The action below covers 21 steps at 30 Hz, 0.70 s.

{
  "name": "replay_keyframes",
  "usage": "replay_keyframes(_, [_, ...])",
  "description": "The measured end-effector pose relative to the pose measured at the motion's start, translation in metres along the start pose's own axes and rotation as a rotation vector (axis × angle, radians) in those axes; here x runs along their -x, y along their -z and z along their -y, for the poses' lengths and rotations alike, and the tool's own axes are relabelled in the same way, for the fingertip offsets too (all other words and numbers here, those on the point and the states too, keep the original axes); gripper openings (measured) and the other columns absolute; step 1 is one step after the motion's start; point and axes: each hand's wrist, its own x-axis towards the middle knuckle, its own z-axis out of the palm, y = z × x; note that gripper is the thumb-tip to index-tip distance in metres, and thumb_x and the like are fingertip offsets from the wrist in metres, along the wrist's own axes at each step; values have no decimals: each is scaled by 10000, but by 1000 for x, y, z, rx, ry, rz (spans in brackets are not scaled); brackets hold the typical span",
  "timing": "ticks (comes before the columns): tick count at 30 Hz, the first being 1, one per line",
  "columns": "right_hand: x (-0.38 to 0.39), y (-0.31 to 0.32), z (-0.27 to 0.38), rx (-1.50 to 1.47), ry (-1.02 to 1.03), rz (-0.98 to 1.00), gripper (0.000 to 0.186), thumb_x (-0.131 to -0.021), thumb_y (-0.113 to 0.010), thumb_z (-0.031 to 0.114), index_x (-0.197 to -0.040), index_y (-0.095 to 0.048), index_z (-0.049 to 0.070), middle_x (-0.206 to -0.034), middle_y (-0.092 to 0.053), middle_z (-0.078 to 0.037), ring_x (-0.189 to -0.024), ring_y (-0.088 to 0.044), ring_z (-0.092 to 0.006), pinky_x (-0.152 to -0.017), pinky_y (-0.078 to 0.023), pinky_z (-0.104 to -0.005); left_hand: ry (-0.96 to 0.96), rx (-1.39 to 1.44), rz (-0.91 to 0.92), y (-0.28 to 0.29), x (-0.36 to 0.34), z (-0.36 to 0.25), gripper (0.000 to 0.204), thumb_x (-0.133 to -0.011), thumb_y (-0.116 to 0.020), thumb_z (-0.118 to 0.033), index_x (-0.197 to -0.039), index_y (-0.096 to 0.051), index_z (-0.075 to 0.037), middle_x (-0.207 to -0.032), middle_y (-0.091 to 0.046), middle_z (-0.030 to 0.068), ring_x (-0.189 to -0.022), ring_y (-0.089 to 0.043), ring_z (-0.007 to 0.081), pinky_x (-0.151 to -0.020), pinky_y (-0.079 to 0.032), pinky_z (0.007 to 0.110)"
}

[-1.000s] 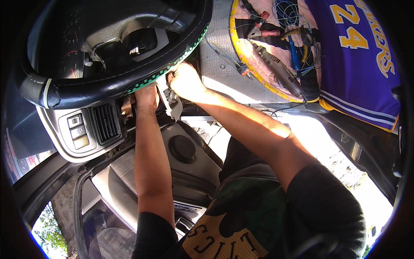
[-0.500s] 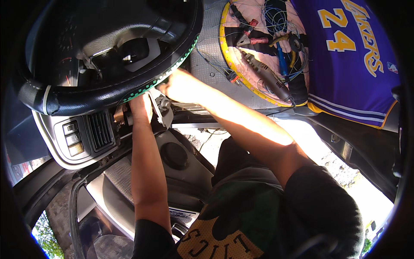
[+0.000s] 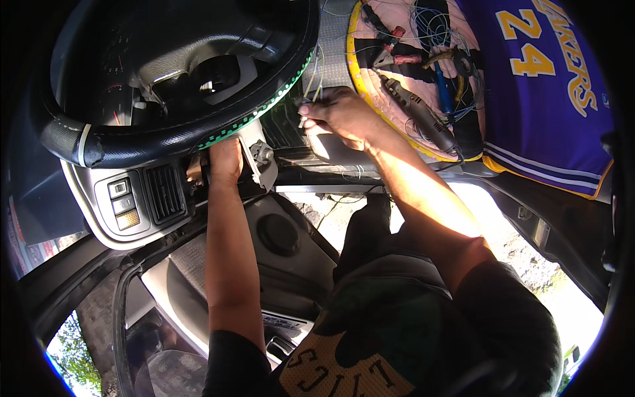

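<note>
My left hand [image 3: 226, 157] reaches under the black steering wheel [image 3: 149, 142], its fingers hidden behind the rim and the opened column housing. Beside it hangs a loose pale trim piece [image 3: 256, 165] with a dark knob-like fitting. My right hand [image 3: 334, 116] is to the right of the wheel, fingers closed in a pinch on a small white piece [image 3: 303, 119], apparently at thin wires. Close to that hand, a round pink pad with a yellow edge [image 3: 357, 59] holds a grey-brown rotary tool [image 3: 423, 119], red-handled clips [image 3: 407, 59], a blue-handled tool [image 3: 443, 92] and tangled wires.
A purple jersey [image 3: 542, 119] lies at the right beside the pad. At the left are a dashboard panel with switches and an air vent [image 3: 165, 192]. The open door [image 3: 172, 278] and a bright doorway onto rough ground are below.
My right hand has moved rightward from under the wheel's rim toward the pad, and a small white piece now shows in its fingers. My left hand stays under the wheel.
</note>
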Motion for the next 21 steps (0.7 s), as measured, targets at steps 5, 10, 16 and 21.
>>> replay_keyframes(5, [-55,-66,-21,-418,270,-117,109,-939,-754,22,-1017,-742,-52,-850,-743,-128,-717,-683,-160,-624,-570,-281,-37,88,44,-23,10,-26,367,-932,-597,16,-1298,-627,15,-1309,-666,94,-1150,-670,225,-1014,-538,376])
replay_keyframes(10, [-64,-83,-20,-370,265,-266,81,-921,-760,-7,-993,-751,-45,-855,-755,-107,-708,-662,-134,-624,-544,-279,-143,-74,-67,-35,24,-22,405,-939,-606,-5,-1343,-586,-3,-1351,-634,68,-1225,-597,179,-1050,-475,348])
replay_keyframes(16, [-56,-94,-13,-269,442,-285,149,-886,-797,12,-1027,-768,-27,-972,-785,-103,-856,-700,-161,-783,-570,-315,-26,-165,-105,-58,37,-49,476,-900,-620,-21,-1369,-572,37,-1409,-626,108,-1269,-579,221,-1094,-419,323])
replay_keyframes(21, [-57,-89,-13,-84,364,-227,180,-890,-768,25,-1065,-773,-15,-1061,-788,-94,-955,-701,-164,-879,-555,-319,-56,-175,-38,-42,24,-29,374,-1025,-581,-119,-1382,-566,-6,-1323,-648,90,-1178,-619,169,-997,-505,316])
